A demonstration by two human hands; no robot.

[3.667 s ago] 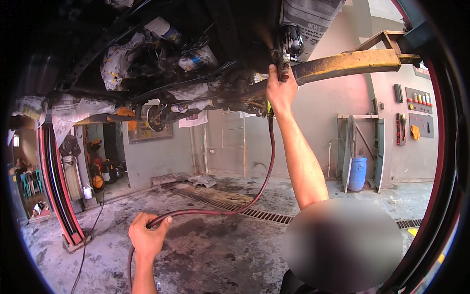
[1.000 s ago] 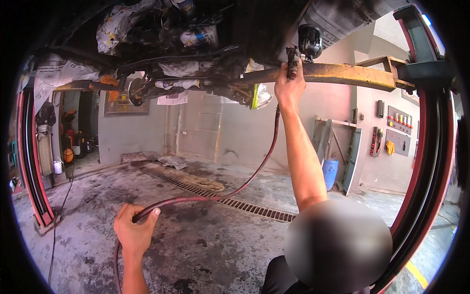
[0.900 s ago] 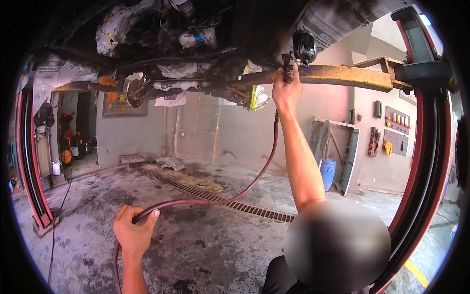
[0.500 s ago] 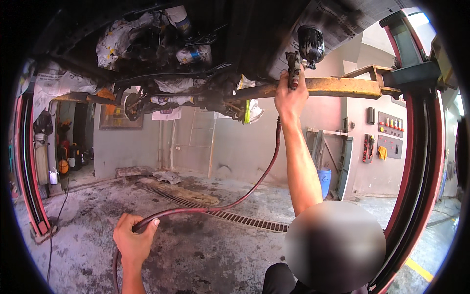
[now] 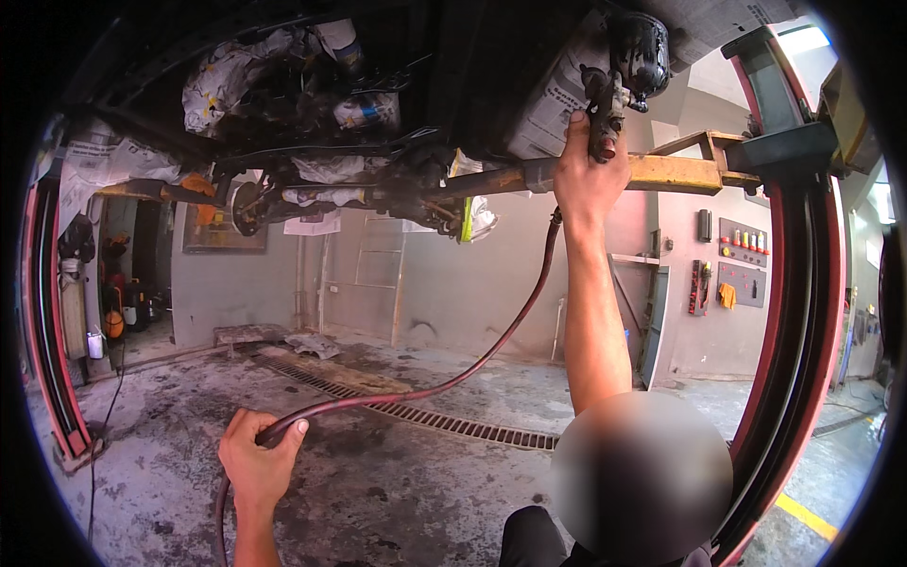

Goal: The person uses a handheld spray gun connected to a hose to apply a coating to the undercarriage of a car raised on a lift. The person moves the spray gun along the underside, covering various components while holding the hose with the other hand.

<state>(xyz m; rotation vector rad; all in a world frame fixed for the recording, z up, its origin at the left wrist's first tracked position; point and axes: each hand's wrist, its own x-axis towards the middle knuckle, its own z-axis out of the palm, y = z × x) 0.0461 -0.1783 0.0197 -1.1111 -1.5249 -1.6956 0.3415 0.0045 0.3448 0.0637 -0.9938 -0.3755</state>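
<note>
My right hand [image 5: 588,184] is raised high and closed round the handle of a dark, paint-stained spray gun [image 5: 609,109]. The gun's black, paint-coated cup [image 5: 640,61] sits above my fingers, close under the vehicle's dark underside [image 5: 482,71]. From the base of my right hand a dark red air hose [image 5: 444,386] curves down to the lower left. There my left hand [image 5: 255,463] grips it between thumb and fingers, and the hose drops past my wrist. A blurred round patch hides my upper right arm.
Newspaper [image 5: 557,99] and plastic wrapping [image 5: 227,85] mask parts of the underside. A yellow lift arm [image 5: 671,172] runs beside my right wrist to a red lift post [image 5: 803,312]; another red post [image 5: 59,321] stands at left. A floor drain grate [image 5: 453,422] crosses the stained floor.
My right hand and the spray gun have moved to the right, and the gun has turned slightly. The hose has shifted right with it. My left hand keeps its hold, nearly still.
</note>
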